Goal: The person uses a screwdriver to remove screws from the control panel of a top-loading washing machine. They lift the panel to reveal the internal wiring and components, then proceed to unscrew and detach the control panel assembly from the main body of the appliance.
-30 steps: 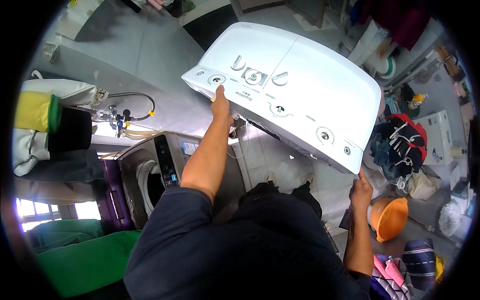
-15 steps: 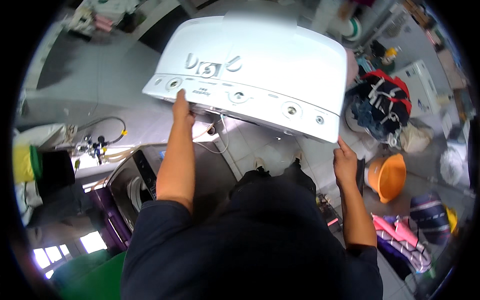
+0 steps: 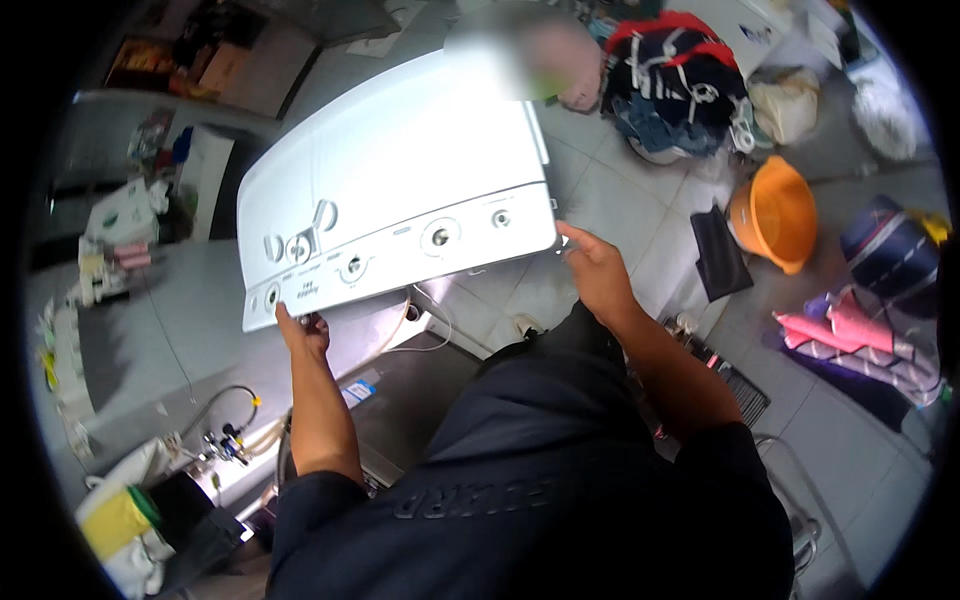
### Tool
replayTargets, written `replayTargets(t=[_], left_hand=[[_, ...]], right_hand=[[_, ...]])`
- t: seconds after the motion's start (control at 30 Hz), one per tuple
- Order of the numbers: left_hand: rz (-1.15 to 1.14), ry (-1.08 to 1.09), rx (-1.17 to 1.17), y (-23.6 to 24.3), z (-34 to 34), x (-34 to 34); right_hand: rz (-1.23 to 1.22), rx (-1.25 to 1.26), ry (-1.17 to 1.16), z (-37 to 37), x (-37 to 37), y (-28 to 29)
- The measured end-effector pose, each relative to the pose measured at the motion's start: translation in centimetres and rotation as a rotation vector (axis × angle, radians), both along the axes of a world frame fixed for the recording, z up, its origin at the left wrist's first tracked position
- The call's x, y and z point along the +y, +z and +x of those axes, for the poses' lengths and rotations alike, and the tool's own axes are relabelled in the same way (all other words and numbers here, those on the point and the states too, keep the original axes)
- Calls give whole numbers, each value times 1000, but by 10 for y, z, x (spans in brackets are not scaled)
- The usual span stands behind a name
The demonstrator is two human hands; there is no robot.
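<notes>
- Nearest me, the person in a dark short-sleeved shirt (image 3: 540, 470) has both arms reaching forward, with the hands well apart.
- The bare left hand (image 3: 306, 332) grips the front edge near its left end: thumb on top, the other fingers curled underneath, pinching it narrowly.
- The bare right hand (image 3: 598, 270) holds the front right corner. Its fingers bend around that corner; how far they hook beneath, I cannot tell.
- Between the hands is the broad white plastic washing-machine top panel (image 3: 400, 150), up off the floor and slanting, its right end farther from me than its left.
- Both grips sit on the front edge, so the far side probably wants to droop; I'd press the thumbs down firmly, lift evenly with the fingers below and keep the wrists straight.
- Two raised pale-grey knobs (image 3: 325, 215) stand on the panel's left half; best to keep the thumbs off them.
- Below the front edge, a thin white cord (image 3: 425, 348) loops near the boxy dark-grey appliance (image 3: 420, 385); I'd watch that nothing snags there.
- Farther off, to the right, the round orange plastic bucket (image 3: 785, 215) lies tipped on the grey tiled floor (image 3: 625, 190), well apart from the panel.
- Beyond, a heaped red, black and blue clothes pile (image 3: 680, 85) sits past the panel's right end; I'd give it room.
</notes>
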State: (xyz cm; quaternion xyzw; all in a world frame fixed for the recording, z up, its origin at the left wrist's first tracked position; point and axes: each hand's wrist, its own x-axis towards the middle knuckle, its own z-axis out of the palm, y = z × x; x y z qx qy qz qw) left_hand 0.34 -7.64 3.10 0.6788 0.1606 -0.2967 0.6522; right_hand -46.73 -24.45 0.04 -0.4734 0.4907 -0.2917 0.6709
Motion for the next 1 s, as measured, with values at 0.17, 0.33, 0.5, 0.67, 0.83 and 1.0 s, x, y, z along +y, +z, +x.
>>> replayTargets(t=[0.17, 0.33, 0.5, 0.67, 0.83, 1.0], left_hand=[[-7, -251, 18, -3, 33, 0], [233, -207, -58, -3, 24, -23], [72, -282, -16, 3, 28, -4], [38, -230, -35, 2, 7, -13], [82, -171, -71, 0, 5, -9], [11, -70, -24, 0, 10, -1]], right_hand=[[16, 50, -30, -3, 8, -6], [-11, -16, -67, -8, 24, -25], [78, -94, -14, -3, 37, -27], [80, -74, 7, -4, 27, -24], [36, -46, -11, -3, 24, -29], [61, -33, -33, -5, 17, -32]])
